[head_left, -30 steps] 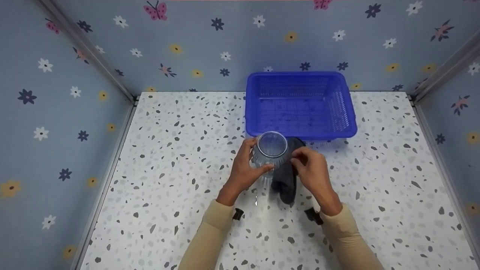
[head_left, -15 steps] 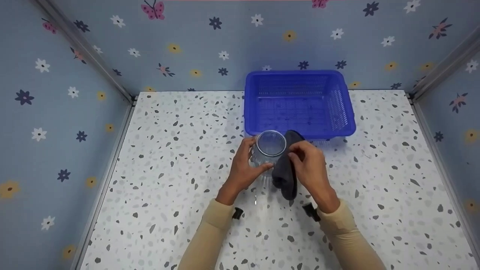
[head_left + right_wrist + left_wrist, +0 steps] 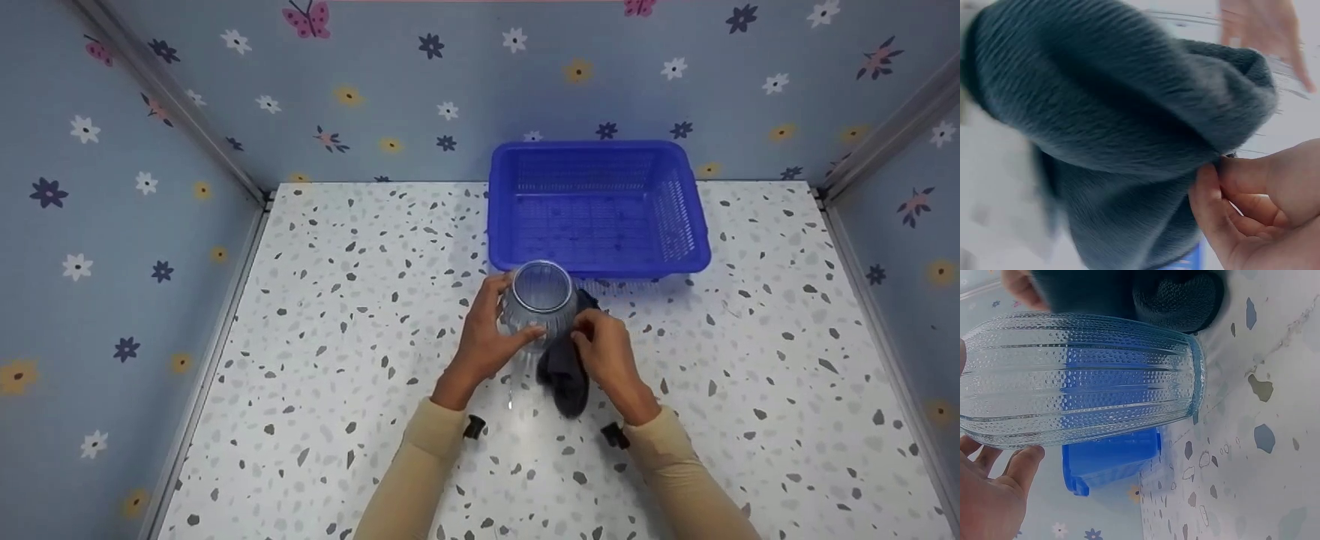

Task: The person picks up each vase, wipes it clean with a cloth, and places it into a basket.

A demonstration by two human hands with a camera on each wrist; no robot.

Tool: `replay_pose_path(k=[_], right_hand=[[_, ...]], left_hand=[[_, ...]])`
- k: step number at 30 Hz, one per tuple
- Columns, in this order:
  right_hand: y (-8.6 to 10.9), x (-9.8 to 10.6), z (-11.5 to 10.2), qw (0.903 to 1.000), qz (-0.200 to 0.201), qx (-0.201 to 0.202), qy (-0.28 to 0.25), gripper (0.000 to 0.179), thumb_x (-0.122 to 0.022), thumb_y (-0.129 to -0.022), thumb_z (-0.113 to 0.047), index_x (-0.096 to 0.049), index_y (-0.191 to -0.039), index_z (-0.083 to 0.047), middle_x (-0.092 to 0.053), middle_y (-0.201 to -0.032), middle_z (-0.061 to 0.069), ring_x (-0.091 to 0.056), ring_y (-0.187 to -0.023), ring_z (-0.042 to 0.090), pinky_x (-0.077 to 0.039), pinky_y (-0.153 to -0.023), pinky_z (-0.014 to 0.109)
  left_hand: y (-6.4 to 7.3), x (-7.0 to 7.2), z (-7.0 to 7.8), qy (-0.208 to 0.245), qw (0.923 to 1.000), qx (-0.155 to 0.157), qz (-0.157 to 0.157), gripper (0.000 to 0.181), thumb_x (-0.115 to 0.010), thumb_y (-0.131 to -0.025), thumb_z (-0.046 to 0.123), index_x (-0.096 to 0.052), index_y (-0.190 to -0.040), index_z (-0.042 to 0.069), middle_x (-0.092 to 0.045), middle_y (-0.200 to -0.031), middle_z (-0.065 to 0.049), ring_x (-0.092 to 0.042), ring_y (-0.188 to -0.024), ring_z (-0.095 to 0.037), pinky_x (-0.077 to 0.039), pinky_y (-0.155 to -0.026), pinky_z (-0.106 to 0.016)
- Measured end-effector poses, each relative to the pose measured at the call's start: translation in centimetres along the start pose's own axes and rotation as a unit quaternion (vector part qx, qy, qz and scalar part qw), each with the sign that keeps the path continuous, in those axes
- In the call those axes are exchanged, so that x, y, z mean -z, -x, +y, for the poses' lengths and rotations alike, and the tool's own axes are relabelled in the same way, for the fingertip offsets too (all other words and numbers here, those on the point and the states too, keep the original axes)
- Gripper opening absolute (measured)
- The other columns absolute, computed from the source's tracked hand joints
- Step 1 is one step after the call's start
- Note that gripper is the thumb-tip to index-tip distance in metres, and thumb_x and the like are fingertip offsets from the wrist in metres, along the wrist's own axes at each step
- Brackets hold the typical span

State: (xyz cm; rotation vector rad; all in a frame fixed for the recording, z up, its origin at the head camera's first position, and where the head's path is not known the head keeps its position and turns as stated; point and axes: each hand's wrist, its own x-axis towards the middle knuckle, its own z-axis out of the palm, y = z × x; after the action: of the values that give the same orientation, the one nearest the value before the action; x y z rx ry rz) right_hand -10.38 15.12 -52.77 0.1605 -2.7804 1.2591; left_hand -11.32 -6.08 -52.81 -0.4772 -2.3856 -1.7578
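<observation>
A clear glass vase (image 3: 553, 321) with vertical ribs and a dimpled surface stands roughly upright, its round mouth facing up. My left hand (image 3: 486, 334) grips its left side near the top, thumb across the front. The vase (image 3: 1089, 377) lies sideways across the left wrist view because that camera is turned. Against the vase's right side, my right hand (image 3: 606, 352) pinches a dark grey cloth (image 3: 566, 382) between thumb and fingers. In the right wrist view the fuzzy cloth (image 3: 1100, 101) hangs in folds from the fingertips and hides most of the vase.
Just behind the vase, a blue plastic basket (image 3: 600, 262) with slotted walls stands by the back wall. White speckled tabletop (image 3: 360, 300) spreads around the hands. Flower-patterned panels (image 3: 405, 82) enclose the back and both sides.
My right hand first slides the cloth slightly away from me, then draws it back toward me and a little left along the vase. The left hand and vase stay nearly still.
</observation>
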Motion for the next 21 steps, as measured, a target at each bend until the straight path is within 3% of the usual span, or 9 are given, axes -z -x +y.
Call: replay_pose_path(k=[5, 10, 15, 21], right_hand=[[-0.1, -1.6, 1.4, 0.9993, -0.021, -0.001, 0.030, 0.014, -0.071, -0.091, 0.011, -0.066, -0.083, 0.000, -0.065, -0.077, 0.015, -0.063, -0.073, 0.032, -0.050, -0.066, 0.047], [-0.1, -1.5, 1.4, 0.9988, -0.032, -0.014, 0.035, 0.014, -0.071, -0.092, 0.009, -0.067, -0.083, -0.001, -0.065, -0.077, 0.014, -0.063, -0.073, 0.032, -0.049, -0.067, 0.047], [0.0, 0.1, 0.3, 0.9993, -0.029, -0.021, 0.006, 0.007, -0.072, -0.093, 0.009, -0.073, -0.093, 0.001, -0.071, -0.086, 0.017, -0.068, -0.082, 0.034, -0.054, -0.074, 0.049], [-0.1, 3.2, -2.8, 0.9995, 0.001, -0.003, -0.031, 0.010, -0.072, -0.093, 0.010, -0.074, -0.098, 0.002, -0.074, -0.092, 0.018, -0.069, -0.084, 0.033, -0.056, -0.077, 0.047]], left_hand=[[0.2, 0.0, -0.1, 0.007, 0.9999, 0.011, 0.003, 0.078, -0.092, -0.084, 0.026, -0.048, -0.146, 0.006, -0.050, -0.149, -0.014, -0.047, -0.144, -0.031, -0.047, -0.115, -0.048], [0.3, -0.1, -0.1, 0.001, 0.9999, 0.015, -0.003, 0.081, -0.092, -0.085, 0.027, -0.046, -0.149, 0.006, -0.049, -0.151, -0.014, -0.047, -0.145, -0.031, -0.047, -0.116, -0.048], [0.3, -0.1, 0.0, -0.002, 0.9997, 0.023, -0.010, 0.083, -0.091, -0.086, 0.029, -0.045, -0.152, 0.010, -0.049, -0.152, -0.012, -0.047, -0.145, -0.031, -0.048, -0.115, -0.049], [0.0, 0.0, 0.1, 0.010, 0.9996, 0.024, -0.005, 0.081, -0.092, -0.085, 0.028, -0.047, -0.150, 0.010, -0.050, -0.151, -0.012, -0.047, -0.145, -0.029, -0.046, -0.117, -0.048]])
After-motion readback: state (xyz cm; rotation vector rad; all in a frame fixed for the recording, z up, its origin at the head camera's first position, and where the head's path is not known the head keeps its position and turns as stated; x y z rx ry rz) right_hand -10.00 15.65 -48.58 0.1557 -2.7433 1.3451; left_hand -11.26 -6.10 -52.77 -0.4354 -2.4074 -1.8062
